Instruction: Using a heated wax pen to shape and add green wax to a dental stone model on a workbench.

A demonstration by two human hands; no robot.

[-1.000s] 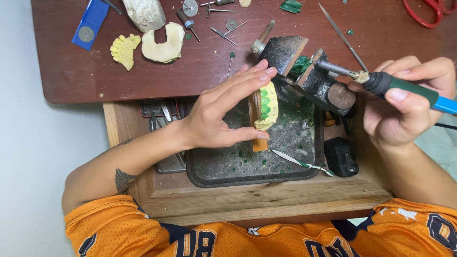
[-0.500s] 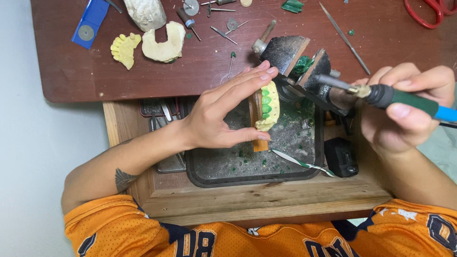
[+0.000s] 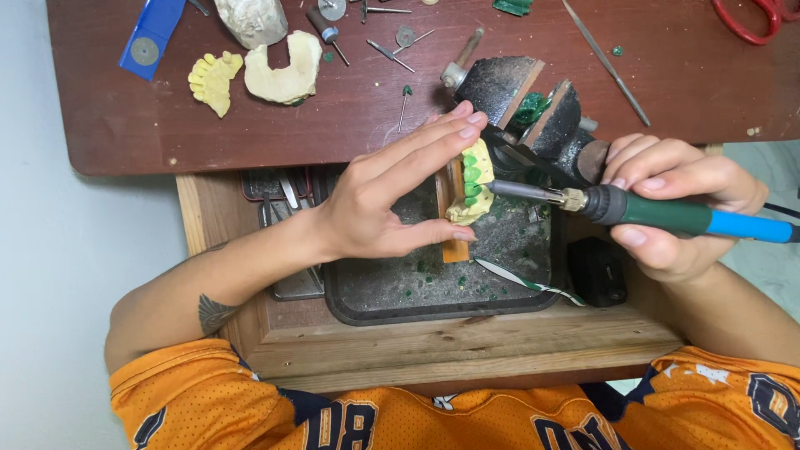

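The left hand (image 3: 379, 204) grips a yellow dental cast (image 3: 473, 193) between thumb and outstretched fingers, holding it at the centre of the frame over a dark tray (image 3: 433, 287) sunk into a wooden drawer (image 3: 467, 350); the cast carries a row of green wax teeth (image 3: 472, 173) on its upper part. The right hand (image 3: 679, 208) is closed round an electric wax tool (image 3: 667, 215) with a green and blue handle, its metal tip (image 3: 512, 189) laid against the cast just below the green wax. By the look of it the step in hand is shaping or smoothing the wax on the teeth, and the next move seems to call for a steady cast and a light, short touch of the tip, so that wax is not dragged off the neighbouring teeth. The tray holds green wax crumbs, an orange block (image 3: 454, 242) under the thumb and a thin blade (image 3: 525, 282). Above, a dark red-brown worktop (image 3: 667, 100) carries two more plaster casts (image 3: 287, 71), small burs and pins (image 3: 387, 52), a long probe (image 3: 604, 58), a blue flat thing (image 3: 150, 37) in the upper left, red scissors (image 3: 750, 21) in the upper right, and a dark block-shaped holder (image 3: 533, 104) beside the hands. A pale floor shows at the left
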